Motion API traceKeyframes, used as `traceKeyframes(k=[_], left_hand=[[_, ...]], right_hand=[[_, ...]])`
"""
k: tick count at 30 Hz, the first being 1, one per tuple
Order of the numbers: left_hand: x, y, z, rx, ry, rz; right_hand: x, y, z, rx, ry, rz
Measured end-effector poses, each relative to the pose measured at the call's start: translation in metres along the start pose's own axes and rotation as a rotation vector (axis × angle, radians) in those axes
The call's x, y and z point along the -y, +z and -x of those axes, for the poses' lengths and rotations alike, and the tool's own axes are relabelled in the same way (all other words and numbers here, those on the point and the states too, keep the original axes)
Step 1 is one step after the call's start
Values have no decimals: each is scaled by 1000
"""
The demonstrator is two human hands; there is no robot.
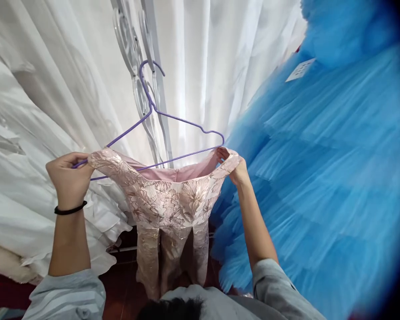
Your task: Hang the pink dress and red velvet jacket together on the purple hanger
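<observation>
A pink dress [173, 200] with a raised floral pattern hangs in front of me, its wide neckline spread between my hands. A thin purple hanger [183, 119] runs through the neckline; its left arm passes into the left shoulder, and its right end lies at the right shoulder's edge. My left hand [68, 171], with a black band at the wrist, is closed around the hanger's left end beside the left shoulder. At the other side, my right hand [238, 171] grips the right shoulder band, with fingertips showing inside the opening.
White curtain-like fabric [213, 58] and a scrolled white metal stand [138, 84] are behind the hanger. A layered blue tulle gown [326, 169] with a white tag [300, 70] fills the right side. White gowns [30, 191] crowd the left. Below is a dark red floor [118, 284].
</observation>
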State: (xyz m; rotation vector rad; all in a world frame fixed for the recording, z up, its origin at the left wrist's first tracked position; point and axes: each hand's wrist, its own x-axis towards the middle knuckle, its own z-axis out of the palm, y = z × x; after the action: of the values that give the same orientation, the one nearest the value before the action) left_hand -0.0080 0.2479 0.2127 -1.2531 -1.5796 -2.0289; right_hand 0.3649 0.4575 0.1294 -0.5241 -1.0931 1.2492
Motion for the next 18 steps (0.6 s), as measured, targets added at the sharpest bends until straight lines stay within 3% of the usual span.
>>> traceKeyframes(k=[4, 8, 12, 14, 16, 18], left_hand=[[4, -2, -7, 17, 35, 9], [16, -2, -15, 89, 39, 59], [23, -3, -15, 274, 11, 41], [25, -7, -13, 352, -32, 66], [27, -13, -12, 425, -95, 144], [29, -19, -11, 514, -202, 263]], right_hand=[[17, 14, -37, 77, -156, 83], [45, 32, -60, 220, -270, 373], [90, 43, -66, 527, -318, 1001], [109, 42, -65, 614, -397, 1267], [123, 39, -61, 672, -481, 1366], [130, 35, -49, 708, -521, 1320]])
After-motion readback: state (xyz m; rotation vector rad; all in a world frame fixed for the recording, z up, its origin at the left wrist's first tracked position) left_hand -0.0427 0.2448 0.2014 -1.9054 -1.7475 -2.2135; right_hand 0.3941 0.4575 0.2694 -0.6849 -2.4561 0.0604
